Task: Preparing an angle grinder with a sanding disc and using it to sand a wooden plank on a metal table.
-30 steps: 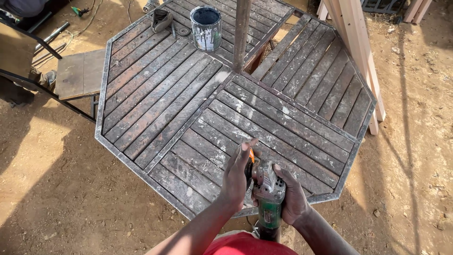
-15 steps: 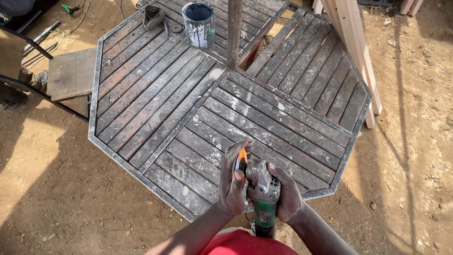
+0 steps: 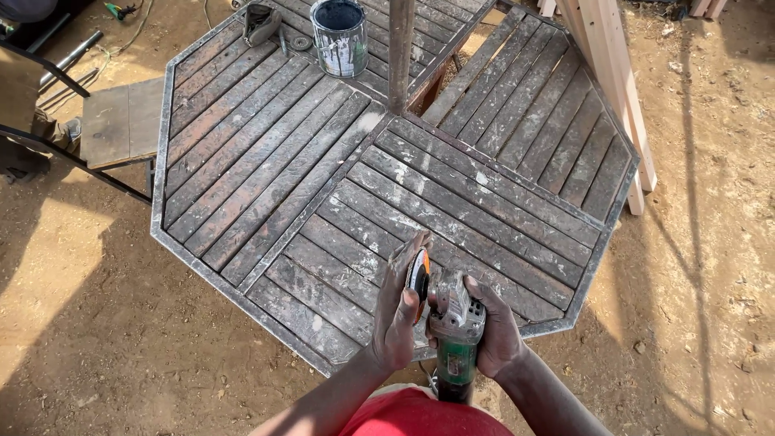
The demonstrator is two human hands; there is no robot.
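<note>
My right hand (image 3: 494, 333) grips the green angle grinder (image 3: 454, 329) over the octagonal slatted table's (image 3: 266, 186) near edge; my left hand (image 3: 401, 311) lies flat against its disc (image 3: 418, 274). Slats remain stained, unground.

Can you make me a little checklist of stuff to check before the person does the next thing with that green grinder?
1. Right hand grips the green-bodied metal angle grinder: ok.
2. Left hand clear of the orange grinding disc: not ok, the fingers lie against it.
3. Disc stopped: cannot tell.
4. Gloves on: not ok, both hands bare.
5. Grey paint-streaked metal can far from the work: ok, at the far side of the octagonal slatted metal table top.
</note>
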